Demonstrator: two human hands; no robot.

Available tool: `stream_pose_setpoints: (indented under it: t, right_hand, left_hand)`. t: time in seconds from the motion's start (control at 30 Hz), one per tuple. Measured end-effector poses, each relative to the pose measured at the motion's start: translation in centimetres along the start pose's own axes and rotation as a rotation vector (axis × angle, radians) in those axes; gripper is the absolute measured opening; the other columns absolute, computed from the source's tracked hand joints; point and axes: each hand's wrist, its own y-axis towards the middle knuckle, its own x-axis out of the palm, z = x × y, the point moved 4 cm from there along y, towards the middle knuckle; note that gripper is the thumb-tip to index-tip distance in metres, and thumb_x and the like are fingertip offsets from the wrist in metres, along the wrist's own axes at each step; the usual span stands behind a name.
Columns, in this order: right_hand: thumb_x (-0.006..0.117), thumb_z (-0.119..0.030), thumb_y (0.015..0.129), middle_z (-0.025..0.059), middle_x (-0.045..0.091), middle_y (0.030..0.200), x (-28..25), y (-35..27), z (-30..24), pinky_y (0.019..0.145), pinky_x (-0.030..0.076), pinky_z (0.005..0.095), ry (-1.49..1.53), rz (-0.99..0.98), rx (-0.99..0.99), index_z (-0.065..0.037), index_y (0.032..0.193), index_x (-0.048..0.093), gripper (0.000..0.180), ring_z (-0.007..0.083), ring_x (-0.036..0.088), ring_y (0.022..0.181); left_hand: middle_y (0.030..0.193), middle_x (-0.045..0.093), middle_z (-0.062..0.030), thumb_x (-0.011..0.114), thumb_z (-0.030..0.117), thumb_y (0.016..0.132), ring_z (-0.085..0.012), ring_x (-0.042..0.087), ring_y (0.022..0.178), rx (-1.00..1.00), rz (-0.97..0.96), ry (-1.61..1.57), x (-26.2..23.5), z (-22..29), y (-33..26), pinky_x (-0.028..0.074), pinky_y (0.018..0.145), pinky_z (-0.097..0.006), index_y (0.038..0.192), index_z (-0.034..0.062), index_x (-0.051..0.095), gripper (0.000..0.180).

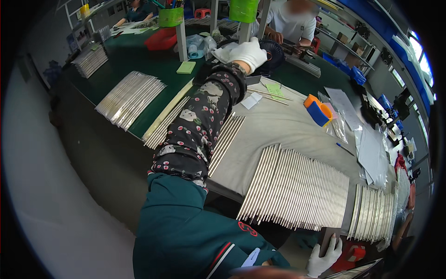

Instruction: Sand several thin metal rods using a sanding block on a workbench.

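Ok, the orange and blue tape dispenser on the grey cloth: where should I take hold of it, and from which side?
Grip the tape dispenser across its blue body, coming down from above. It sits free on the grey cloth, apart from the metal rods, and its narrow sides look open to fingers. The clear bags crowd its right, so keep low approaches to the left.

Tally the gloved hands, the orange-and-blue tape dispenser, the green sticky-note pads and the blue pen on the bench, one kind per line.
White-gloved hands: 2, left hand and right hand
Tape dispenser: 1
Green pads: 2, one pad and another
Blue pen: 1
Total: 6
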Motion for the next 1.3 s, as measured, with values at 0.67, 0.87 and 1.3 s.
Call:
stream_pose_setpoints:
  t: [0.67, 0.87, 1.3]
  right_hand:
    - [0.066, -0.007, 0.066, 0.0244, 0.047, 0.126, -0.2, 0.5, -2.6, 0.094, 0.039, 0.0449, 0.111, -0.022, 0.038, -0.007, 0.128, 0.052, 0.064, 0.0399, 0.048, 0.109]
    - [0.072, -0.013, 0.060, 0.0215, 0.046, 0.125, 0.4, 1.2, -4.9, 0.090, 0.041, 0.0436, 0.199, -0.082, 0.069, -0.011, 0.119, 0.058, 0.060, 0.0372, 0.049, 0.106]
    - [0.076, -0.023, 0.058, 0.0210, 0.050, 0.116, 0.2, -3.5, -8.4, 0.075, 0.044, 0.0428, 0.169, -0.273, 0.111, -0.014, 0.117, 0.058, 0.062, 0.0354, 0.054, 0.095]
  left_hand:
    - [0.145, 0.035, -0.0160, 0.057, 0.046, 0.081, -0.0339, 0.032, 0.134, 1.582, -0.719, -0.184, 14.5, 8.5, -27.7, 0.022, 0.107, -0.061, 0.132, 0.0100, 0.045, 0.064]
    - [0.149, 0.029, -0.0159, 0.040, 0.055, 0.089, -0.0384, 0.031, 0.134, 1.636, -0.734, -0.080, 15.2, 9.3, -26.9, 0.018, 0.107, -0.063, 0.135, 0.0075, 0.041, 0.066]
    - [0.151, 0.026, -0.0152, 0.041, 0.046, 0.094, -0.0328, 0.023, 0.140, 1.489, -0.558, -0.051, 17.2, 11.4, -21.5, 0.016, 0.114, -0.052, 0.144, 0.0107, 0.031, 0.062]
